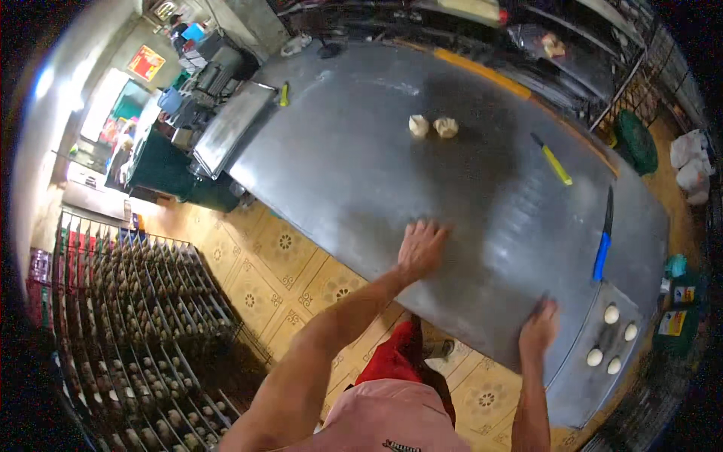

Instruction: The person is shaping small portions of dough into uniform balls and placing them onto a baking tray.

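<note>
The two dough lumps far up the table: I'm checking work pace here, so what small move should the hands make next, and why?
Probably a reach forward with the left hand toward the two dough lumps. Both hands lie flat and empty on the metal table, the right hand at its near edge, and the lumps sit well beyond the fingertips. The four round dough balls on the tray look already shaped.

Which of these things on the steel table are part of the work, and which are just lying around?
In use: left hand and right hand, flat on the steel table; four dough balls; two dough lumps.
Lying about: blue-handled knife, yellow-handled knife, rack of trays.
</note>
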The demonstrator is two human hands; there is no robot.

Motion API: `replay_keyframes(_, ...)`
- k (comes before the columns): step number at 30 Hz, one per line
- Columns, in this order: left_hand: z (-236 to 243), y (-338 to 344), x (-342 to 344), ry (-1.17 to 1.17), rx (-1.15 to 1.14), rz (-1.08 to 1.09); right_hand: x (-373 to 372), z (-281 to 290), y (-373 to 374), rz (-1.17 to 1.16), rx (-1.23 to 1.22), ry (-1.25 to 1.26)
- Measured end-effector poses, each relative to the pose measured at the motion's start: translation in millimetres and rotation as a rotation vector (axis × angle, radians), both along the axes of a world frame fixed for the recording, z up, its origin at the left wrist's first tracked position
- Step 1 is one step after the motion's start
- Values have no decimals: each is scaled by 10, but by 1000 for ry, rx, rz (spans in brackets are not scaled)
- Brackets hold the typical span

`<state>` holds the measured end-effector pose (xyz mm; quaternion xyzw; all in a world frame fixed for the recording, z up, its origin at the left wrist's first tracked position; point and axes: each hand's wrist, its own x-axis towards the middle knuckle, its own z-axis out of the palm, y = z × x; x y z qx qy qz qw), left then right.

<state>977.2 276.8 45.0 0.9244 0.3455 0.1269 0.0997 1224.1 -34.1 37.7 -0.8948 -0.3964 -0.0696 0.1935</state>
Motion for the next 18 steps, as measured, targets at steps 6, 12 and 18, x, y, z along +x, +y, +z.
replay_keyframes(6, -189, 265, 568, -242, -251, 294, 166, -117, 552, 55, 177, 61)
replay_keyframes(12, -92, -77, 123, 76, 80, 75, 145, -10, 41, -147, 2, 99)
replay_keyframes(18, 157, 99, 1021, -136, -237, 295, 430, -35, 572, -155, 75, 46)
